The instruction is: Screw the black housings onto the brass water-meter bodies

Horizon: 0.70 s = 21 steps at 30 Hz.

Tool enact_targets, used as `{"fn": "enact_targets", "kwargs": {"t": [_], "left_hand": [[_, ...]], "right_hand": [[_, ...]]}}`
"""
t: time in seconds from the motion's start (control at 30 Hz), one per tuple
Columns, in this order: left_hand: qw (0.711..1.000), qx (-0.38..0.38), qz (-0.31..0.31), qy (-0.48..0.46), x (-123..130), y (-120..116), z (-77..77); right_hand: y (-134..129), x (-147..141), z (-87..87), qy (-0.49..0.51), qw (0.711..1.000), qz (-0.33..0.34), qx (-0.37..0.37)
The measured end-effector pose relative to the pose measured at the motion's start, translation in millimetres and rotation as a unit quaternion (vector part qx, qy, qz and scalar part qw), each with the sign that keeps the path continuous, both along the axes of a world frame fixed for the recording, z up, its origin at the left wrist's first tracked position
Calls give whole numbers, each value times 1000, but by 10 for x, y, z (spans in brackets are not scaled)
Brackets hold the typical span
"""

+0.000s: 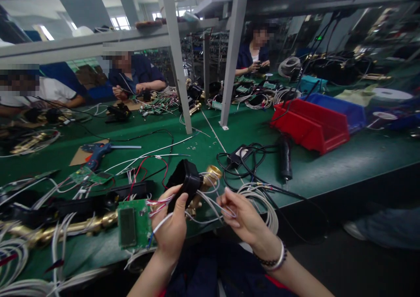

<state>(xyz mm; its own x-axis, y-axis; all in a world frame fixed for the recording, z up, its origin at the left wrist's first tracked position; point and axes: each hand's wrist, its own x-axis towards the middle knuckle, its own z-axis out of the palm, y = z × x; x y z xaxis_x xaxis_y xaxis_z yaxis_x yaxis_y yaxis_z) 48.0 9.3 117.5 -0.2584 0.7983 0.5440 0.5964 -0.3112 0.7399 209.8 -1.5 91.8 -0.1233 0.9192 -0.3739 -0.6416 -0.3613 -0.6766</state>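
My left hand [172, 220] is closed around a black plastic housing [188, 176], with wires running between its fingers. A brass fitting [213, 172] sticks out from the far right side of the housing. Beside my left hand hangs a green circuit board [135, 223] with a small display, joined by thin red and white wires. My right hand [241, 211] pinches grey cable [211, 202] that comes from the housing side. A coil of the same grey cable [271, 209] lies behind my right hand.
A red bin [311, 124] and a blue bin [341, 109] stand at the right. An electric screwdriver [285, 157] lies before them with its black cord. Left are a glue gun [98, 155] and brass pipe assemblies [65, 229]. White posts [231, 56] rise mid-bench; several people sit beyond.
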Motion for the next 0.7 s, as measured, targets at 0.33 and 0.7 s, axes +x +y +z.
{"fn": "enact_targets", "kwargs": {"t": [0.33, 0.7], "left_hand": [[980, -124, -75, -136, 36, -32, 0], [827, -322, -448, -109, -254, -124, 236]], "right_hand": [[103, -49, -251, -74, 993, -30, 84], [-152, 438, 33, -220, 971, 35, 91]]}}
